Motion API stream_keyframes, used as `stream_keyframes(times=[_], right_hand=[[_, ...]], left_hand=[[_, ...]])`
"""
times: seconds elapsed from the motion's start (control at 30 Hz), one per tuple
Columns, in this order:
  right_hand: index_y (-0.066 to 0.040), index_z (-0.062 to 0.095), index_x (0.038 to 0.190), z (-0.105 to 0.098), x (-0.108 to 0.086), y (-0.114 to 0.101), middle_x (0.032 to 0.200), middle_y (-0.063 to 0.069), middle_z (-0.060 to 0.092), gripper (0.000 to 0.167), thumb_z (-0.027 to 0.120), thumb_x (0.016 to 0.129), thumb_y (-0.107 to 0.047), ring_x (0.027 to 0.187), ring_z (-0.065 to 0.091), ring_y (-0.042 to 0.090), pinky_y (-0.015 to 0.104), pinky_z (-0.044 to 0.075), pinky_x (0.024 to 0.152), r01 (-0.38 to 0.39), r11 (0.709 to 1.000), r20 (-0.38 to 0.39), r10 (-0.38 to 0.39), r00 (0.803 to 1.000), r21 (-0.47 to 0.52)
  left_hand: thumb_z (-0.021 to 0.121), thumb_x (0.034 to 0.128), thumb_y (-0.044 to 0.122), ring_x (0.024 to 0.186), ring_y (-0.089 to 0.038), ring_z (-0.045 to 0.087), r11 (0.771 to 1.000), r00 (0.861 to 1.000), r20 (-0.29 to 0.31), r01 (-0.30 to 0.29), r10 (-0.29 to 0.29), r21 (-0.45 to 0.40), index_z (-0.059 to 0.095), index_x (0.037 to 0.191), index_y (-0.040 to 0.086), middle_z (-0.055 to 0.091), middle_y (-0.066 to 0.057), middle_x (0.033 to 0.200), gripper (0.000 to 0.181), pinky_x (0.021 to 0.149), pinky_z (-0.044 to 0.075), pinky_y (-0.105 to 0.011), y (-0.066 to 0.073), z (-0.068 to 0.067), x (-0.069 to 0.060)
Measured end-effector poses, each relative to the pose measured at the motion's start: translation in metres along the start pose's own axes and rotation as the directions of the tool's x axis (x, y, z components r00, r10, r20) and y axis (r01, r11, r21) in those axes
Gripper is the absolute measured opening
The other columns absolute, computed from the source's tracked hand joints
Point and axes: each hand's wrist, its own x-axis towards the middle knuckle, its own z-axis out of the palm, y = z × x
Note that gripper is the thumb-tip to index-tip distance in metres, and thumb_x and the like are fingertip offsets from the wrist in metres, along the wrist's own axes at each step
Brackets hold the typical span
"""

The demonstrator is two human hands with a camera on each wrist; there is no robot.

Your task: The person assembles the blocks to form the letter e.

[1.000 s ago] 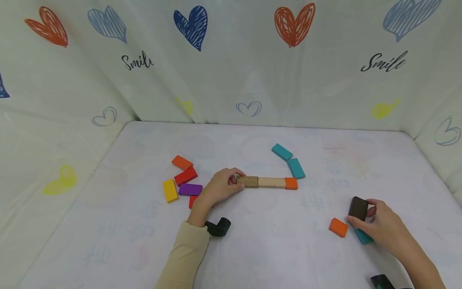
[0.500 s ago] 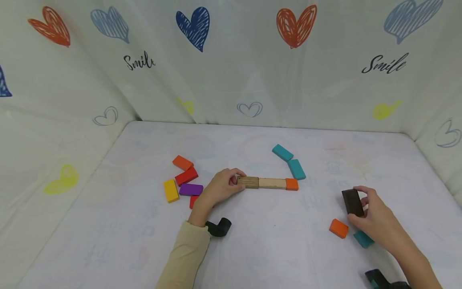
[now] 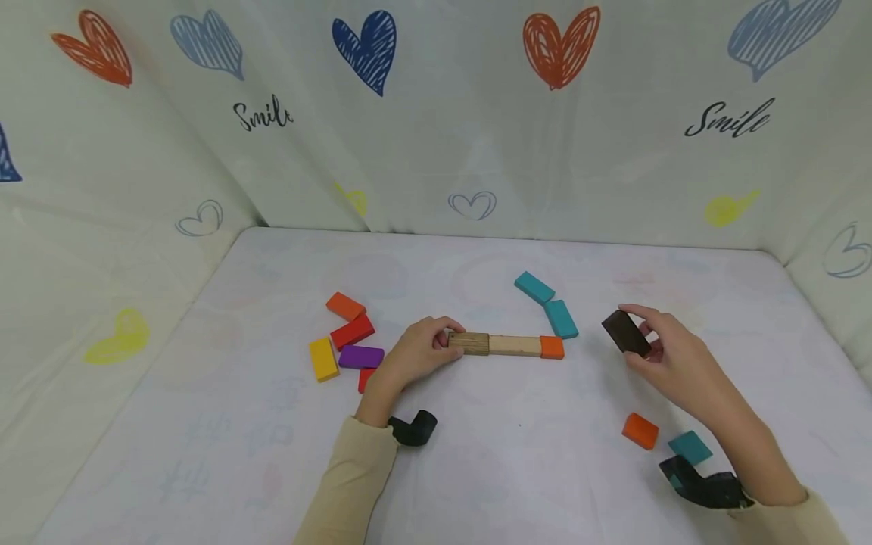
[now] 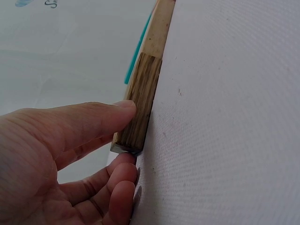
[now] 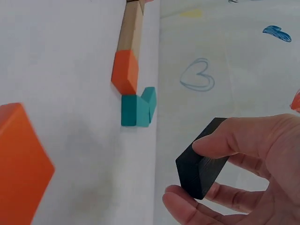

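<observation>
My left hand (image 3: 418, 354) pinches the left end of a dark-grained wooden block (image 3: 474, 344), lined up with a pale wooden block (image 3: 514, 346) and an orange block (image 3: 552, 347). In the left wrist view the thumb lies on the grained block (image 4: 140, 103). My right hand (image 3: 677, 363) holds a dark brown block (image 3: 625, 333) tilted above the table, between thumb and fingers. The right wrist view shows that dark block (image 5: 199, 164) in the fingertips, with the orange block (image 5: 125, 70) and two teal blocks (image 5: 135, 110) beyond.
Two teal blocks (image 3: 561, 319) touch beyond the row's right end. Orange, red, yellow and purple blocks (image 3: 361, 357) lie left of my left hand. An orange block (image 3: 640, 431) and a teal block (image 3: 690, 447) lie below my right hand, near the black wrist camera (image 3: 705, 484).
My right hand has lifted the dark block away from the near orange and teal blocks and carried it up and left. The left hand has stayed on the grained block.
</observation>
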Motion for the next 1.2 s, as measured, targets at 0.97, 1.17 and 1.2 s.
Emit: stream_keyframes(times=[0.97, 1.17, 1.2], right_hand=[[0.004, 0.053, 0.122, 0.034, 0.135, -0.049, 0.116, 0.023, 0.052, 0.042, 0.062, 0.086, -0.014, 0.1, 0.05, 0.033, 0.04, 0.046, 0.081, -0.039, 0.987, 0.228, 0.002, 0.974, 0.157], [0.004, 0.054, 0.12, 0.047, 0.156, -0.049, 0.114, 0.022, 0.052, 0.04, 0.061, 0.085, -0.012, 0.099, 0.048, 0.033, 0.041, 0.044, 0.082, -0.016, 0.989, 0.252, -0.022, 0.967, 0.15], [0.005, 0.054, 0.12, 0.049, 0.159, -0.049, 0.113, 0.022, 0.051, 0.04, 0.061, 0.085, -0.011, 0.098, 0.048, 0.033, 0.042, 0.044, 0.083, -0.007, 0.989, 0.255, -0.031, 0.966, 0.148]], left_hand=[[0.068, 0.0835, 0.014, 0.069, -0.014, 0.045, 1.0, 1.0, 0.006, 0.019, -0.019, 0.003, 0.064, 0.112, 0.013, 0.051, -0.003, 0.079, 0.029, 0.061, 0.036, -0.022, 0.001, -0.001, 0.001], [0.067, 0.0839, 0.014, 0.07, -0.015, 0.044, 1.0, 1.0, 0.008, 0.026, -0.026, -0.005, 0.063, 0.112, 0.012, 0.05, -0.004, 0.079, 0.028, 0.061, 0.036, -0.023, 0.003, -0.001, 0.0], [0.067, 0.0839, 0.014, 0.07, -0.015, 0.044, 1.0, 1.0, 0.008, 0.026, -0.026, -0.005, 0.063, 0.112, 0.012, 0.05, -0.004, 0.079, 0.028, 0.061, 0.036, -0.023, 0.003, -0.001, 0.0]])
